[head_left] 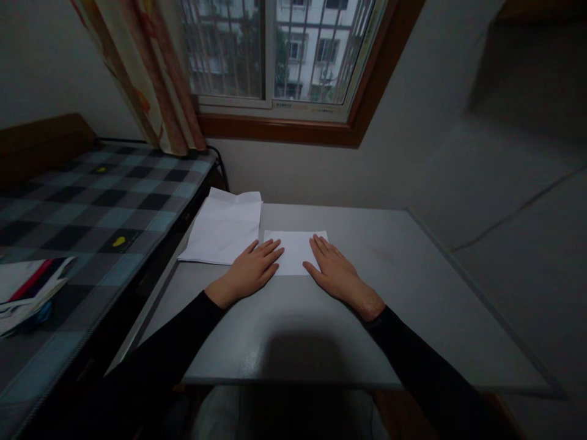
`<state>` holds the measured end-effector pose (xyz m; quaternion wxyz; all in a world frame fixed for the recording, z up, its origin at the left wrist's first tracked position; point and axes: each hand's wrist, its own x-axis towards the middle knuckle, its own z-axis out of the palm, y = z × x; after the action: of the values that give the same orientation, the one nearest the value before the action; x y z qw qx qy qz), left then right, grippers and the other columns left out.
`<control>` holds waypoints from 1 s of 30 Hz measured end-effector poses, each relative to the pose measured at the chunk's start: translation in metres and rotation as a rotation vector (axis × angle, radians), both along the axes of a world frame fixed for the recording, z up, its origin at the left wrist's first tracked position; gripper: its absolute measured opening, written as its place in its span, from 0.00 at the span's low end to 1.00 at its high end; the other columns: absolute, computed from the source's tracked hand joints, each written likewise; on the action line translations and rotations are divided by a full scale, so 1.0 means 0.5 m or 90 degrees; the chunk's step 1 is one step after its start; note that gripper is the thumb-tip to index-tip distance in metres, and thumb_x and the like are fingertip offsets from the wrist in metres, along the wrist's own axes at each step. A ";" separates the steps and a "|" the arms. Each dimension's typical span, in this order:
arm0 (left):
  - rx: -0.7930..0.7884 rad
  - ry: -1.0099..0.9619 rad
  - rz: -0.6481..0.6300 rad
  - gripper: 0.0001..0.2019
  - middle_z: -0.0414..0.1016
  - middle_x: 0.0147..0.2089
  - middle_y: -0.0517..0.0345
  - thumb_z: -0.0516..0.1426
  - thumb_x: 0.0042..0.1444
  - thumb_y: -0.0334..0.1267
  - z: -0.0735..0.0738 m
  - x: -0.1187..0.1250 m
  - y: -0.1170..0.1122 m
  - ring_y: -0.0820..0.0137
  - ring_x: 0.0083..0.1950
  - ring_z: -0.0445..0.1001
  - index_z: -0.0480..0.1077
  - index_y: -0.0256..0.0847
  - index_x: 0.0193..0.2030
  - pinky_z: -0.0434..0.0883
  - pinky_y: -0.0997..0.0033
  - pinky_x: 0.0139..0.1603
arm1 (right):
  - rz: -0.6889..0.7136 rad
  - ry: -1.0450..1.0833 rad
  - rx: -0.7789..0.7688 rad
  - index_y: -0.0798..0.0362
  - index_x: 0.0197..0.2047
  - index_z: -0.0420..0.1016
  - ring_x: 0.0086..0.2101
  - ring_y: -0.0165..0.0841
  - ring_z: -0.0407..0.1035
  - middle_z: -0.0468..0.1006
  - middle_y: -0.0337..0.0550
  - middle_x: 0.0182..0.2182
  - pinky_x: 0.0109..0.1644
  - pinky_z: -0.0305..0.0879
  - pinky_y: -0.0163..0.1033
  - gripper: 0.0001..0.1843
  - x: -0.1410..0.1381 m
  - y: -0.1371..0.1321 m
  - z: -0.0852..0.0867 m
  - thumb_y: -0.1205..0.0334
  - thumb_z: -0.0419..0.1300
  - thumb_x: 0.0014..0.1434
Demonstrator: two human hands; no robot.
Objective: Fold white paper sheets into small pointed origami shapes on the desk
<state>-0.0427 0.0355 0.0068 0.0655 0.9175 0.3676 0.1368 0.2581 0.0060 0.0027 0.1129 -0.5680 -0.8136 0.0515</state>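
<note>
A small white sheet of paper (296,247) lies flat on the grey table (413,293), straight ahead of me. My left hand (252,269) rests palm down on its left edge, fingers stretched out. Palm down on the right edge lies my right hand (332,269), with its fingers flat too. Both arms wear black sleeves. Neither hand grips anything.
A stack of larger white sheets (224,227) lies at the table's far left corner. A bed with a checked cover (92,208) stands close on the left, with papers (27,290) on it. A window (275,55) and curtain (151,79) are behind the table; a wall is to the right.
</note>
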 end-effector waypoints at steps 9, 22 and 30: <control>0.001 0.000 0.003 0.26 0.58 0.85 0.44 0.48 0.81 0.45 -0.002 0.000 -0.004 0.54 0.85 0.61 0.64 0.44 0.80 0.55 0.39 0.85 | -0.009 -0.005 0.013 0.59 0.86 0.50 0.81 0.53 0.50 0.55 0.63 0.82 0.83 0.52 0.66 0.43 0.017 -0.010 0.000 0.41 0.48 0.79; 0.018 0.005 -0.007 0.24 0.63 0.83 0.42 0.52 0.78 0.41 0.015 0.004 -0.007 0.54 0.83 0.64 0.68 0.44 0.77 0.57 0.40 0.84 | 0.021 -0.055 0.087 0.61 0.79 0.66 0.76 0.53 0.62 0.66 0.63 0.78 0.85 0.46 0.63 0.37 -0.022 -0.012 0.043 0.60 0.54 0.71; -0.001 0.027 0.004 0.25 0.59 0.85 0.45 0.51 0.78 0.42 0.015 0.000 -0.007 0.55 0.85 0.60 0.67 0.44 0.78 0.56 0.41 0.86 | -0.036 -0.142 0.035 0.74 0.79 0.62 0.77 0.59 0.59 0.61 0.71 0.79 0.83 0.49 0.64 0.39 -0.103 -0.021 0.058 0.64 0.53 0.70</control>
<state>-0.0426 0.0319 0.0140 0.0579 0.9190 0.3718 0.1175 0.2068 -0.0046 0.0318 0.0385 -0.5898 -0.8058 -0.0379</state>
